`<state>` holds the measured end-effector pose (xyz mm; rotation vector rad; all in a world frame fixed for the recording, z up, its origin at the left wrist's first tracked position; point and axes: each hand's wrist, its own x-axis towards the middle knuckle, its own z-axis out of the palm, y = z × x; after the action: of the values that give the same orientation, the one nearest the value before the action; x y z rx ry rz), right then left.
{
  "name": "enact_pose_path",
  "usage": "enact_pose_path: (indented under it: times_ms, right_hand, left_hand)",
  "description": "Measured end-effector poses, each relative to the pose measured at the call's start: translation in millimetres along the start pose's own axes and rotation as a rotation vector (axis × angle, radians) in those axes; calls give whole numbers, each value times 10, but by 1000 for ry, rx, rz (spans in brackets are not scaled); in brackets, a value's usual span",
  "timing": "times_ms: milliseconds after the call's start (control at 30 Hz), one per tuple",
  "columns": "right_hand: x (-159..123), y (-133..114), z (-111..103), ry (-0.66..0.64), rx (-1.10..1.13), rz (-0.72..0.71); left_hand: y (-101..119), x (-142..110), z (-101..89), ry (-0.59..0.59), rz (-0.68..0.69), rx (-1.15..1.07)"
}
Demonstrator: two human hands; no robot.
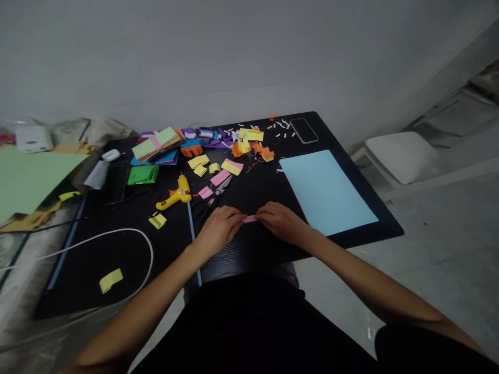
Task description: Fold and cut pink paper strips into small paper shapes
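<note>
Scissors (220,190) lie beside the left hand (220,227), blue paper (329,192) near the right hand (279,221), both hands' fingers pinching a pink strip (250,218).

No lettering, brand, number or sign can be read. The yellow glue gun (177,194), left of the centre of the frame, carries 1 small pale label (180,192) on its body and 1 small red mark (164,203) near the end of its handle; both are too small to make out. The white box (33,140) at the upper left of the frame shows small dark marks on its front, too blurred to tell as print.
</note>
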<state>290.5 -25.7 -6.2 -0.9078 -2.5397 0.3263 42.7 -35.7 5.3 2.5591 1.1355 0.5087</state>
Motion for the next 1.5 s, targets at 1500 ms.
enact_pose_path:
  times_ms: [1500]
  right_hand:
    - [-18, -106, -43, -118, -106, 0]
  left_hand:
    - [157, 64, 54, -83, 95, 241]
